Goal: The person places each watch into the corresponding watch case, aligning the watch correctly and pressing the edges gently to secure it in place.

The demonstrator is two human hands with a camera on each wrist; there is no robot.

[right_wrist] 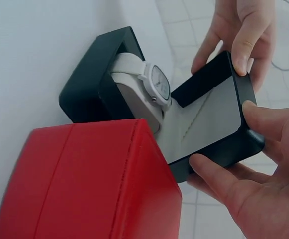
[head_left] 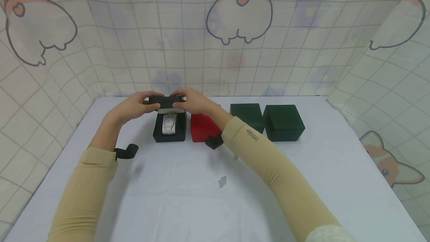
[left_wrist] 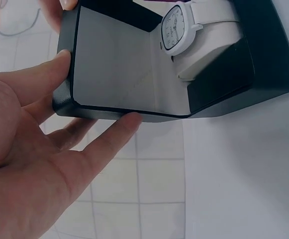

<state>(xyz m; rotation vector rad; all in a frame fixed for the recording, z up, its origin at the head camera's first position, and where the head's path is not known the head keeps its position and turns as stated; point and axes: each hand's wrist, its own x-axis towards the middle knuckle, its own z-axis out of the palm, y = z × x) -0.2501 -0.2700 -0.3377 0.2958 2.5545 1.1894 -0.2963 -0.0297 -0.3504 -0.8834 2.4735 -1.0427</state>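
A dark watch box (head_left: 181,132) stands with its lid (head_left: 165,102) raised at the back left of the table. Inside it, a white wristwatch (head_left: 168,121) is wrapped round a pale cushion (left_wrist: 206,52). My left hand (head_left: 137,104) grips the lid's left side, thumb on the front rim and other fingers round the side and behind. At the opposite side my right hand (head_left: 195,102) holds the same lid, its thumb also on the rim. The lid's pale lining (right_wrist: 211,117) shows in both wrist views.
Close beside the watch box on its right is a red box (head_left: 202,125), partly covered by my right forearm. Two closed dark green boxes (head_left: 246,112) (head_left: 283,118) stand farther right. A patterned curtain (head_left: 188,47) hangs behind the white-covered table (head_left: 188,197).
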